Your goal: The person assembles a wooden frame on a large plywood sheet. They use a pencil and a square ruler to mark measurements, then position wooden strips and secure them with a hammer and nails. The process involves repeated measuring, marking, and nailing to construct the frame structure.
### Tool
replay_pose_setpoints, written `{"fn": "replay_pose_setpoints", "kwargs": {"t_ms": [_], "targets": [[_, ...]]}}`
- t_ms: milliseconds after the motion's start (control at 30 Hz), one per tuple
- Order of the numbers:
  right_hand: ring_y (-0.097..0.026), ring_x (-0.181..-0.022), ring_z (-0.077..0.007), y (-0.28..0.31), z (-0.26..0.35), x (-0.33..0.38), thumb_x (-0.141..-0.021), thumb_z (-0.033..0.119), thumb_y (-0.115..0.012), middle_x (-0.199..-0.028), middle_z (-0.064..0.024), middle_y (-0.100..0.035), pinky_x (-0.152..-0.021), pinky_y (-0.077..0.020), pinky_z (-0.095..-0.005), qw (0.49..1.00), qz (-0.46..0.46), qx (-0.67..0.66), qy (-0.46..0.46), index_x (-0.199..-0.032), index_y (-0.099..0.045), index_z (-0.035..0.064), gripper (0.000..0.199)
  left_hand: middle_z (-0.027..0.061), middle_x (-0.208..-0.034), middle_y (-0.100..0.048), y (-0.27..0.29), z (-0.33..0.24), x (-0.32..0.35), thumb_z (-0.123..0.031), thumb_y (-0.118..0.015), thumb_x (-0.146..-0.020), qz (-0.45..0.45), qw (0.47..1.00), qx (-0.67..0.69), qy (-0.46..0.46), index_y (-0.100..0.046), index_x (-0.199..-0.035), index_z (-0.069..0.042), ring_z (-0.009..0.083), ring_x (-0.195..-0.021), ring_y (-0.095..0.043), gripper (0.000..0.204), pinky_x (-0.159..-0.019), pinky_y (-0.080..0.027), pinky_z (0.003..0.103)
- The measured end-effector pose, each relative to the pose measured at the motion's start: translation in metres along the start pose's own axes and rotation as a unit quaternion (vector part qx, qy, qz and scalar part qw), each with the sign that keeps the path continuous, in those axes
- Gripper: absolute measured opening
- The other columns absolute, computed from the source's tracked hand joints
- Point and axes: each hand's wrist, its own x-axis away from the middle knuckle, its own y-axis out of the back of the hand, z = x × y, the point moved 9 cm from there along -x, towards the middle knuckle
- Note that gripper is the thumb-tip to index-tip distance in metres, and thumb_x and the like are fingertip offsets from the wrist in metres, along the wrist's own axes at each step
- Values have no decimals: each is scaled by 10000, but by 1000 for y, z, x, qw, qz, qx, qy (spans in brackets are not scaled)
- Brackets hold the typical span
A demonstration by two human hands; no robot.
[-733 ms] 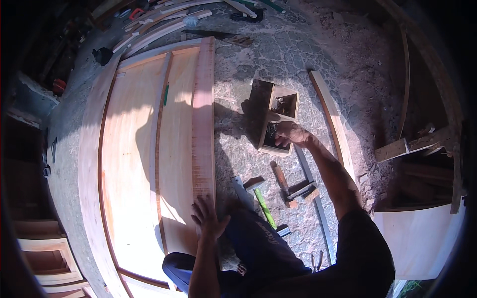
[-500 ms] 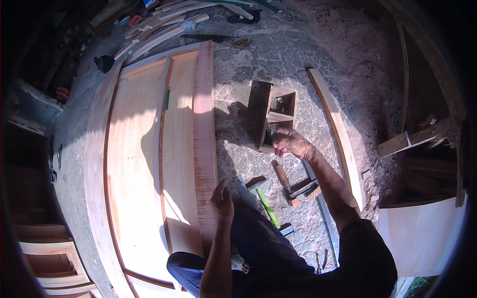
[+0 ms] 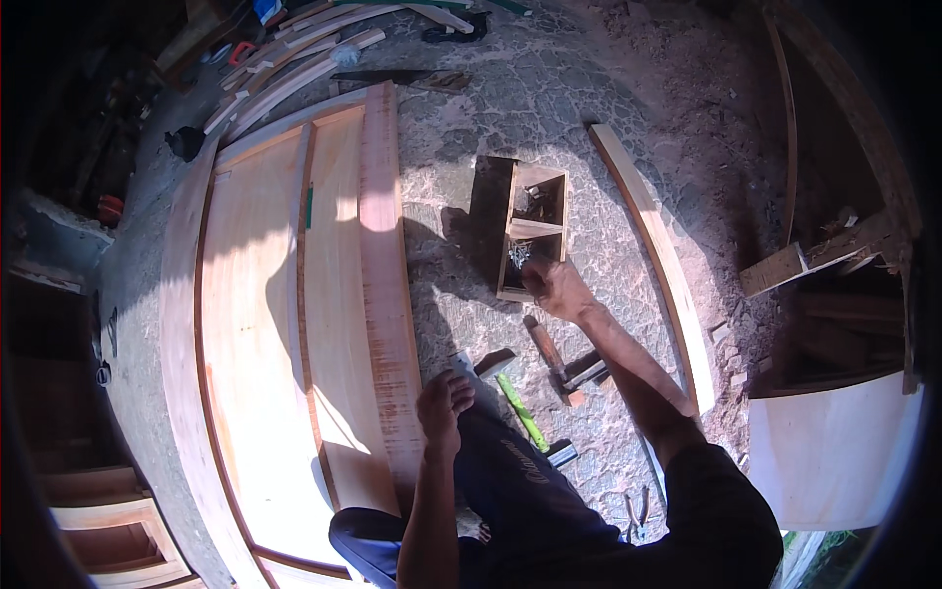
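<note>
My right hand [image 3: 559,292] reaches into the near compartment of an open wooden box [image 3: 536,229], its fingers drawn together in shade. What they grip, if anything, cannot be made out. Small shiny nails [image 3: 519,255] lie in that compartment beside the fingertips. Beyond the divider, the far compartment holds more small dark pieces. My left hand [image 3: 444,402] hovers over my leg near the right edge of a large wooden panel [image 3: 257,373]; its fingers are loosely bent and apart, with nothing visible in them.
Below the box lie a wooden-handled hammer [image 3: 551,355], a green-handled hammer [image 3: 520,410] and pliers [image 3: 637,513]. A long timber strip [image 3: 655,245] runs along the right. Timber lengths [image 3: 294,74] are piled at the far left. A pale board [image 3: 829,452] stands at the lower right.
My right hand has lowered farther into the box's near compartment. My left hand has shifted slightly, its fingers spreading a little. The whole view has moved a little.
</note>
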Motion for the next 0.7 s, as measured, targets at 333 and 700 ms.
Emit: {"fn": "replay_pose_setpoints", "kwargs": {"t_ms": [333,700], "targets": [[-683,-1020,-331,-95,-94,-53,-847,129,-592,-1036,-132,-710,-827,-561,-454,922,257,288,-15,-993,-737,137,206,66,-749,-620,89,-10,19,-171,-423,-1051,-59,936,-295,-183,-606,-1182,-68,107,-587,-544,248,-541,-455,280],[-663,-1028,-343,-102,-96,-58,-817,111,-598,-1079,-144,-689,-828,-560,-477,918,287,274,-23,-1018,-706,117,228,58,-752,-612,88,-6,20,-214,-455,-1056,-93,938,-308,-131,-604,-1180,-85,98,-565,-530,233,-519,-450,264]]}}
